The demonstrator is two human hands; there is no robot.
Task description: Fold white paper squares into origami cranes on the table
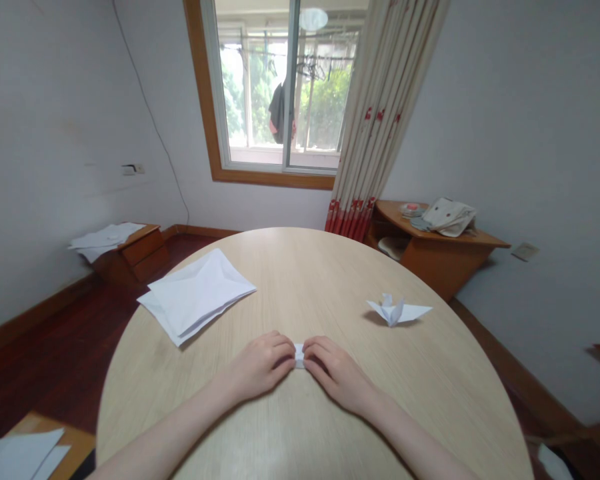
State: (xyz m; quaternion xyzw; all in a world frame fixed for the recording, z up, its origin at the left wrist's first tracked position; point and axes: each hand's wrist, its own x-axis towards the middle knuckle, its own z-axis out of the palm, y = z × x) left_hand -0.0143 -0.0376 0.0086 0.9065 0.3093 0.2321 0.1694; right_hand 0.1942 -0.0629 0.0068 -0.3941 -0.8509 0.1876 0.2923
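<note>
A small folded piece of white paper (299,356) lies on the round wooden table (300,427), mostly covered by my fingers. My left hand (266,363) grips its left side, and my right hand (336,370) grips its right side. Both sets of fingers are curled and closed, with only a narrow strip of paper showing between them. Beyond my right hand stands a white origami crane (395,311). To the far left of my hands rests a stack of white paper sheets (200,293).
Behind the table are a window and a patterned curtain (380,113). A corner desk (430,260) with a cloth bag (450,217) stands at the right. A low drawer cabinet (140,253) bears papers at the left. More paper sheets (20,457) lie at the lower left.
</note>
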